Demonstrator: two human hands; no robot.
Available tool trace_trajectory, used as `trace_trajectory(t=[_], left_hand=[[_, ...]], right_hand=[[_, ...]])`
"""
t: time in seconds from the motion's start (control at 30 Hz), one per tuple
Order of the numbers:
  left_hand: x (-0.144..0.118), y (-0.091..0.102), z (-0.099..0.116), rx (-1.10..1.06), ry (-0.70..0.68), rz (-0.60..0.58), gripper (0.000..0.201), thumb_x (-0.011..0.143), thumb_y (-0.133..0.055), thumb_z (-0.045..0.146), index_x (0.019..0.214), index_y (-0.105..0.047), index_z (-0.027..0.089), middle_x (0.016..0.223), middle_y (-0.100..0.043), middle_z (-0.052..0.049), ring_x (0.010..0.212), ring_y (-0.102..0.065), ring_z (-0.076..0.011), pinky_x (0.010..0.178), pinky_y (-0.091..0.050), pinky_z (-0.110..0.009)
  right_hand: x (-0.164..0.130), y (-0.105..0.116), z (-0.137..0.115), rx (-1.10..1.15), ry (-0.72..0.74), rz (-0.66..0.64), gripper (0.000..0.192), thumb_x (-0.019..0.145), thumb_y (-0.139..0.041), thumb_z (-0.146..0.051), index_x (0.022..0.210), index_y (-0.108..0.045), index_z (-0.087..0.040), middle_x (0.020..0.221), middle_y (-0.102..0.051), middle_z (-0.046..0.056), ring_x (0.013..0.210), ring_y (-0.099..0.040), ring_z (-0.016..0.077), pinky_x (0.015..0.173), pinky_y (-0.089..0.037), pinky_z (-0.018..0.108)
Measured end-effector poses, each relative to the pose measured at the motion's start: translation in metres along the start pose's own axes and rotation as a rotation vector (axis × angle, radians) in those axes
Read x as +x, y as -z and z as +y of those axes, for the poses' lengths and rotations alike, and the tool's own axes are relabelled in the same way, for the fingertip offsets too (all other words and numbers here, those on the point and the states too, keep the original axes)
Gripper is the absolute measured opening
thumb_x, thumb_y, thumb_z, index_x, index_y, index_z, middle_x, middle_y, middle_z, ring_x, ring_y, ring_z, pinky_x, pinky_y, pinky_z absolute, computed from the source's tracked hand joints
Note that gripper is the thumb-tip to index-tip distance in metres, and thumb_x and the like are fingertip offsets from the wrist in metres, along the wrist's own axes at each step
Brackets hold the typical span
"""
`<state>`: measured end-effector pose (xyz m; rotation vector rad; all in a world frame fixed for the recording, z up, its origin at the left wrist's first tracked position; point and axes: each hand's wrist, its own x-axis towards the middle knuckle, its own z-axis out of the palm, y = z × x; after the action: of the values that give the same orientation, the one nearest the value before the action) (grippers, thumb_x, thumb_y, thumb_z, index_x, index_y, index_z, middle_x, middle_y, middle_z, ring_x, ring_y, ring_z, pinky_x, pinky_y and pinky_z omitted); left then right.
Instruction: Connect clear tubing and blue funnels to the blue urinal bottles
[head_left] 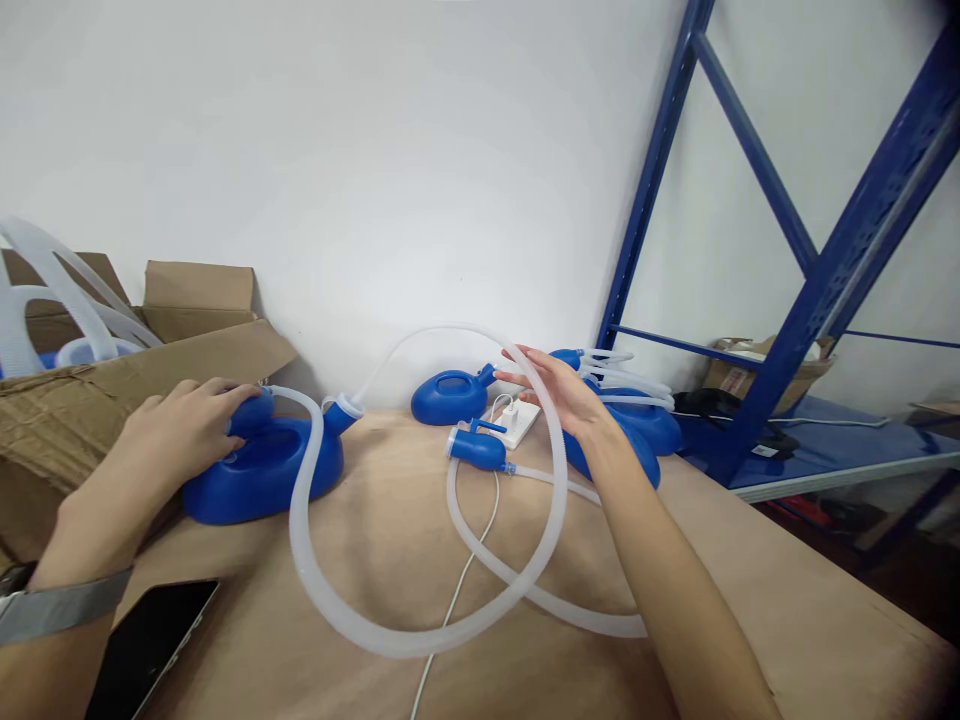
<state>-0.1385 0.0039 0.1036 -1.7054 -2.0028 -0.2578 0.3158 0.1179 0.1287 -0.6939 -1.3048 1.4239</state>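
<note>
My left hand (pixel 184 425) rests on top of a blue plastic container (pixel 262 470) at the left of the brown table, its fingers curled over the container's handle end. A long translucent white hose (pixel 420 630) runs from that container's neck in a big loop across the table. My right hand (pixel 559 390) is raised, fingers spread, and touches the far arc of this hose. Just below it lies a blue funnel-shaped hose end (pixel 476 447). A second blue container (pixel 450 397) lies by the wall, and a third (pixel 637 430) sits behind my right forearm.
An open cardboard box (pixel 112 390) with more hoses and blue parts stands at the left. A black phone (pixel 150 645) lies near my left wrist. A white power strip (pixel 517 420) and its cable (pixel 457 590) cross the table. Blue metal shelving (pixel 817 290) stands at the right.
</note>
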Motion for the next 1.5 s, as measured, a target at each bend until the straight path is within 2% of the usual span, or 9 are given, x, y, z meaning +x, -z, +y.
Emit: trace_trajectory(t=[0.37,0.5,0.6,0.77,0.97,1.17,1.3,1.37,1.5], left_hand=[[-0.007,-0.001,0.052,0.073,0.045,0.105,0.05,0.097,-0.036,0.022,0.142,-0.057,0.013,0.149,-0.049,-0.027,0.129,-0.049,-0.0452,0.094,-0.052,-0.059],[-0.005,-0.013,0.049,-0.071,0.046,0.258,0.056,0.1,-0.04,0.035,0.151,-0.047,0.012,0.159,-0.033,-0.027,0.144,-0.034,-0.0465,0.107,-0.047,-0.056],[-0.004,-0.03,0.045,-0.218,0.085,0.36,0.062,0.101,-0.043,0.04,0.156,-0.038,0.011,0.161,-0.029,-0.028,0.15,-0.03,-0.0446,0.118,-0.037,-0.058],[-0.004,-0.05,0.042,-0.424,0.308,0.323,0.1,0.089,-0.063,0.053,0.164,-0.014,0.009,0.159,-0.033,-0.03,0.146,-0.042,-0.0468,0.113,-0.044,-0.061],[-0.003,-0.046,0.044,-0.338,0.374,0.156,0.075,0.092,-0.054,0.061,0.152,-0.044,0.017,0.143,-0.058,-0.022,0.126,-0.061,-0.0456,0.099,-0.055,-0.062],[-0.004,-0.04,0.05,-0.247,0.393,0.152,0.068,0.094,-0.047,0.058,0.144,-0.052,0.013,0.141,-0.058,-0.023,0.124,-0.062,-0.0446,0.095,-0.057,-0.057],[-0.005,-0.039,0.053,-0.171,0.327,0.15,0.064,0.095,-0.042,0.058,0.139,-0.055,0.014,0.135,-0.06,-0.02,0.119,-0.064,-0.0426,0.09,-0.058,-0.054],[-0.005,-0.04,0.053,-0.152,0.284,0.153,0.063,0.096,-0.04,0.058,0.139,-0.055,0.015,0.133,-0.061,-0.02,0.119,-0.064,-0.0412,0.089,-0.057,-0.051],[-0.004,-0.044,0.05,-0.18,0.22,0.16,0.061,0.097,-0.04,0.061,0.138,-0.055,0.019,0.133,-0.062,-0.016,0.121,-0.063,-0.0371,0.087,-0.055,-0.045]], right_hand=[[0.002,0.007,0.004,-0.186,0.023,-0.078,0.055,0.094,-0.068,-0.028,0.145,-0.05,-0.018,0.151,-0.058,0.016,0.098,-0.078,0.0225,0.055,-0.06,0.021],[0.003,0.007,0.008,-0.253,-0.014,-0.062,0.077,0.091,-0.071,-0.024,0.158,-0.034,-0.014,0.115,-0.076,0.013,0.074,-0.074,0.016,0.045,-0.051,0.019],[0.005,0.009,0.012,-0.235,-0.018,-0.06,0.082,0.088,-0.069,-0.015,0.16,-0.03,-0.012,0.079,-0.071,0.001,0.05,-0.059,0.0098,0.037,-0.04,0.017],[0.007,0.012,0.009,-0.147,-0.06,-0.06,0.055,0.087,-0.064,-0.013,0.141,-0.052,-0.009,0.067,-0.064,-0.002,0.038,-0.042,0.0053,0.032,-0.032,0.015],[-0.001,0.031,-0.021,0.154,0.007,0.052,0.007,0.085,-0.069,-0.021,0.087,-0.067,-0.015,0.071,-0.067,0.0,0.041,-0.042,0.0037,0.03,-0.023,0.011],[-0.03,0.066,-0.052,0.413,0.22,0.058,0.048,0.104,-0.028,-0.033,0.092,-0.07,-0.013,0.093,-0.074,0.0,0.057,-0.054,0.0006,0.047,-0.026,0.009],[-0.05,0.089,-0.065,0.415,0.477,0.03,0.031,0.097,-0.051,-0.038,0.104,-0.074,-0.018,0.093,-0.077,0.003,0.051,-0.053,0.0005,0.042,-0.024,0.007],[-0.059,0.092,-0.069,0.126,0.609,0.259,0.042,0.101,-0.042,-0.047,0.12,-0.072,-0.025,0.107,-0.077,0.006,0.055,-0.059,0.0027,0.036,-0.021,0.01],[-0.07,0.087,-0.066,-0.935,0.491,1.188,0.078,0.101,0.01,-0.027,0.149,-0.051,-0.035,0.135,-0.067,0.005,0.105,-0.074,0.0137,0.046,-0.025,0.016]])
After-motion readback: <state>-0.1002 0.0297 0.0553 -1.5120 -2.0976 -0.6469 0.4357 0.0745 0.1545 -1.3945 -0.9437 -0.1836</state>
